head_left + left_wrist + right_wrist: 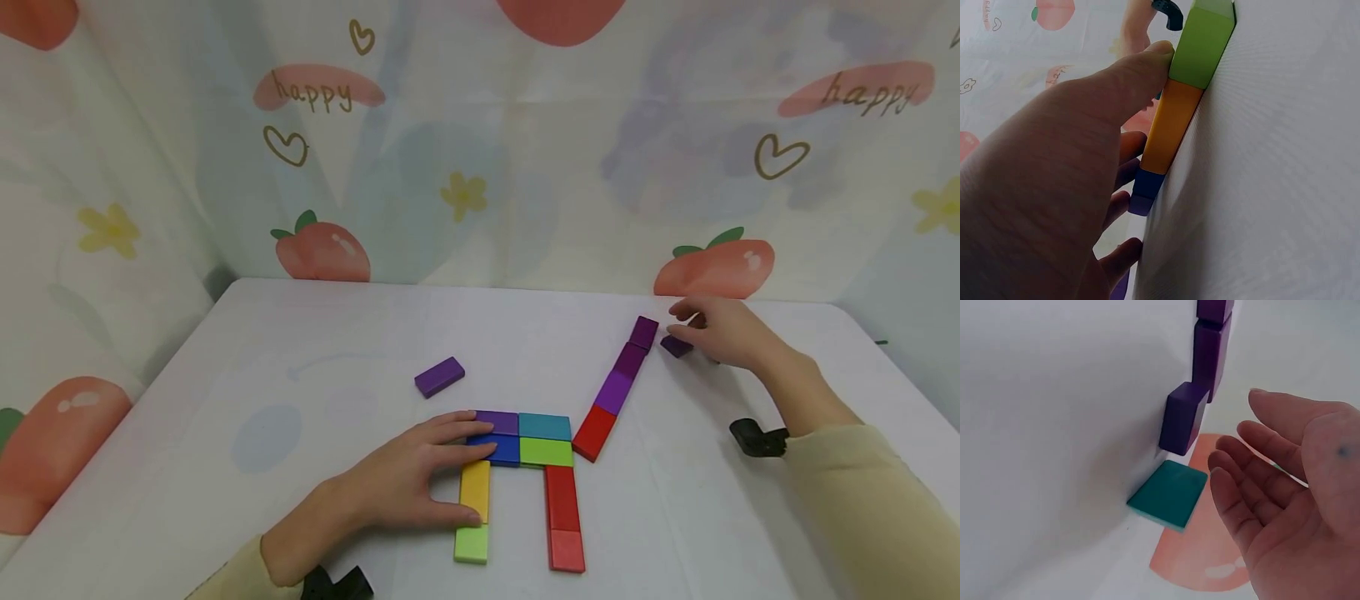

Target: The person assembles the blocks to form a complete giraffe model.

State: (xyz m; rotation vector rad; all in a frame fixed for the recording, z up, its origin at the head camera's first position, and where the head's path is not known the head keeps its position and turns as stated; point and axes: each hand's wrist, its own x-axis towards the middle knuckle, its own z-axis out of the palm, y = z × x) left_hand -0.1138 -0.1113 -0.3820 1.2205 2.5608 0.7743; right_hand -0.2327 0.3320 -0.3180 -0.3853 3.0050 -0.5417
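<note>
My left hand (397, 471) rests on the left side of a flat block figure. Its fingertips touch the purple block (501, 422) and the blue block (506, 450); its thumb lies where the yellow block (474, 487) meets a light green block (471, 544). At the far right, my right hand (723, 329) hovers with loosely bent fingers beside a dark purple block (1182, 419) and a teal block (1169, 494). In the right wrist view it is apart from both and holds nothing. The head view mostly hides the teal block behind that hand.
A slanted row of a red block (595, 433) and several purple blocks (628, 360) runs from the figure's upper right corner. Red blocks (562, 500) form its right leg. One loose purple block (440, 377) lies behind the left hand. A patterned cloth (517, 167) hangs at the back.
</note>
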